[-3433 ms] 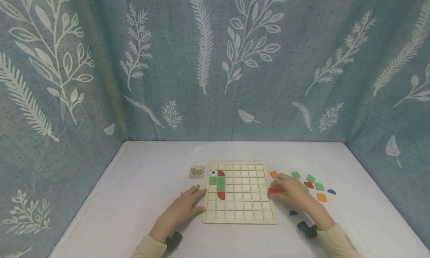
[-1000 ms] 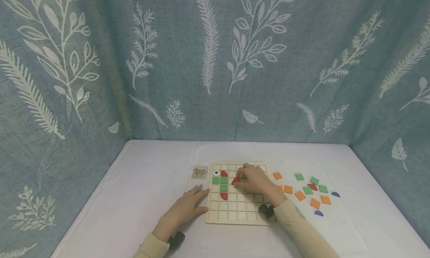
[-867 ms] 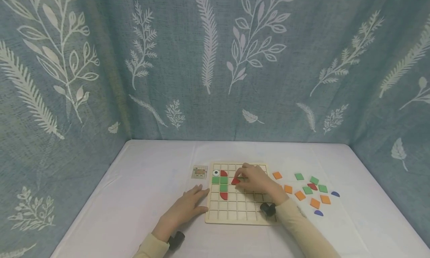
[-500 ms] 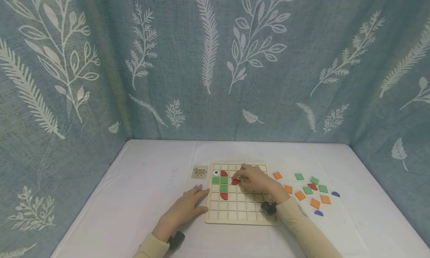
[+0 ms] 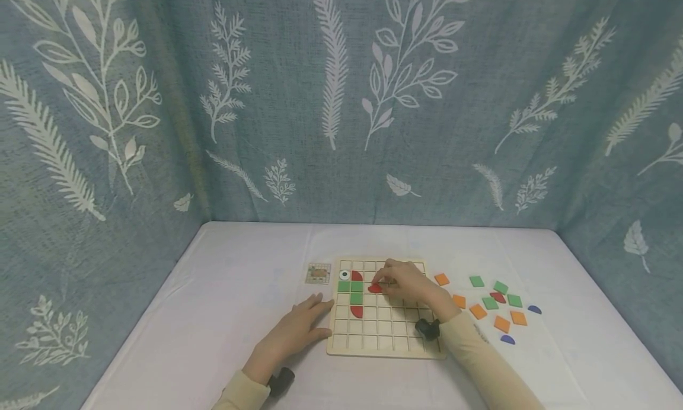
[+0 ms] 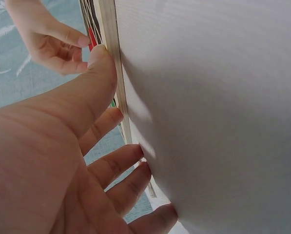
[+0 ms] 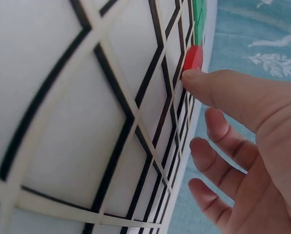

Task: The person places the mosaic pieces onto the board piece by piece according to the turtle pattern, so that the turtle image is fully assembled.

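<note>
A wooden grid board (image 5: 392,342) lies on the white table. In its left columns sit a white eye tile (image 5: 344,275), several green square tiles (image 5: 357,298) and red quarter-circle tiles (image 5: 357,311). My right hand (image 5: 408,281) is over the upper middle of the board and pinches another red quarter-circle tile (image 5: 375,288) low at the grid. In the right wrist view the thumb (image 7: 218,87) touches that red tile (image 7: 193,57); the index finger is hidden. My left hand (image 5: 299,329) rests at the board's left edge, fingers extended, its thumb (image 6: 99,73) against the rim.
A small picture card (image 5: 318,273) lies left of the board's top corner. Loose tiles are scattered to the right: orange squares (image 5: 501,324), green squares (image 5: 476,281), a red one (image 5: 497,297) and blue half-circles (image 5: 507,339). A blue-green curtain (image 5: 299,114) hangs behind the table.
My right hand has carried the red tile from beyond the board's right edge leftward onto the grid. Over the last second the tile has turned slightly in place. The left hand stays put.
</note>
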The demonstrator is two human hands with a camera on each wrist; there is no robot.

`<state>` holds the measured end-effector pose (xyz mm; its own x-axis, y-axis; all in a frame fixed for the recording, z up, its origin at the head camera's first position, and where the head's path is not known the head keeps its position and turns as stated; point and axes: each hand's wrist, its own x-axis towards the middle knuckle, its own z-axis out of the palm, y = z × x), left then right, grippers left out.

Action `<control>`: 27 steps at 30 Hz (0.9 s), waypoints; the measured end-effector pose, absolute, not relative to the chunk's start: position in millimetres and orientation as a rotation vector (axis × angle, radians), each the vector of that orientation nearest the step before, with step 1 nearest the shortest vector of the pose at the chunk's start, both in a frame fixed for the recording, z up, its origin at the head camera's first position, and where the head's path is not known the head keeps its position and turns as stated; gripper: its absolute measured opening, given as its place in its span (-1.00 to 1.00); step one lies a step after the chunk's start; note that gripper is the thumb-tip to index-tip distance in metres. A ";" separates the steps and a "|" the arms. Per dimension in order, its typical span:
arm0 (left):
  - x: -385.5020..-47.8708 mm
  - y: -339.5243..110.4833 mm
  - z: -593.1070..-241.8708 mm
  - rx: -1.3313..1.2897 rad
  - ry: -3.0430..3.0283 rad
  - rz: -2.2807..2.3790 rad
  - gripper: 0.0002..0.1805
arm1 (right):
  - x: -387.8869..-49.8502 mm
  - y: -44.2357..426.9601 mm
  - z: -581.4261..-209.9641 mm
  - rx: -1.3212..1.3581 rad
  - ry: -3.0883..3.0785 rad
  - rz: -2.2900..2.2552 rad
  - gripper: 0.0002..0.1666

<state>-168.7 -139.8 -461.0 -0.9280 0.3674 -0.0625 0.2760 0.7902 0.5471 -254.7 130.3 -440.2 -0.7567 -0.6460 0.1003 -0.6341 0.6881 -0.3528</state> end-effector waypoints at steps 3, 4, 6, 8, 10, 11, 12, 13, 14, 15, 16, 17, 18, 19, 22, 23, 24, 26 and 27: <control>-168.4 -139.7 -461.1 0.510 2.814 0.822 -0.30 | -254.1 130.0 -441.7 -1.065 2.872 -0.578 -0.81; -168.3 -139.6 -460.9 0.509 2.814 0.823 -0.30 | -253.9 129.9 -442.3 -1.057 2.877 -0.578 -0.80; -168.0 -139.5 -460.6 0.508 2.815 0.826 -0.31 | -253.5 129.4 -443.2 -1.037 2.887 -0.573 -0.81; -167.8 -139.4 -460.4 0.508 2.817 0.830 -0.31 | -253.2 128.8 -444.1 -1.014 2.903 -0.556 -0.82; -167.6 -139.3 -460.4 0.507 2.820 0.834 -0.31 | -253.0 128.0 -444.8 -0.993 2.926 -0.530 -0.83; -167.6 -139.3 -460.3 0.506 2.821 0.836 -0.31 | -253.0 127.4 -445.2 -0.982 2.939 -0.518 -0.84; -167.5 -139.3 -460.3 0.505 2.821 0.836 -0.31 | -253.0 126.7 -445.7 -0.974 2.950 -0.509 -0.84; -167.4 -139.3 -460.1 0.505 2.821 0.836 -0.31 | -252.9 126.0 -445.9 -0.964 2.957 -0.504 -0.84; -167.3 -139.3 -460.0 0.504 2.821 0.835 -0.31 | -252.7 125.3 -446.1 -0.954 2.963 -0.496 -0.84; -167.2 -139.3 -459.8 0.502 2.819 0.835 -0.31 | -252.7 124.7 -446.3 -0.945 2.971 -0.489 -0.84; -167.1 -139.4 -459.8 0.501 2.819 0.833 -0.31 | -252.5 124.1 -446.4 -0.938 2.977 -0.488 -0.83; -167.0 -139.4 -459.4 0.498 2.818 0.832 -0.31 | -252.5 123.4 -446.6 -0.934 2.982 -0.486 -0.82; -167.0 -139.5 -459.1 0.498 2.818 0.830 -0.31 | -252.3 122.8 -446.6 -0.935 2.989 -0.480 -0.81; -166.9 -139.5 -458.9 0.496 2.817 0.828 -0.31 | -252.2 122.3 -446.7 -0.936 2.996 -0.471 -0.80; -167.1 -139.6 -459.0 0.494 2.820 0.823 -0.31 | -252.4 121.1 -446.9 -0.953 3.012 -0.451 -0.75; -167.2 -139.6 -458.9 0.495 2.820 0.824 -0.31 | -252.5 120.8 -446.9 -0.960 3.016 -0.448 -0.74; -167.3 -139.6 -459.3 0.497 2.821 0.824 -0.31 | -252.7 120.7 -446.8 -0.968 3.021 -0.445 -0.73; -167.6 -139.7 -460.3 0.500 2.823 0.824 -0.31 | -253.3 120.6 -446.7 -0.980 3.026 -0.440 -0.72; -167.7 -139.7 -460.9 0.503 2.824 0.823 -0.31 | -253.4 120.7 -446.3 -0.986 3.027 -0.444 -0.72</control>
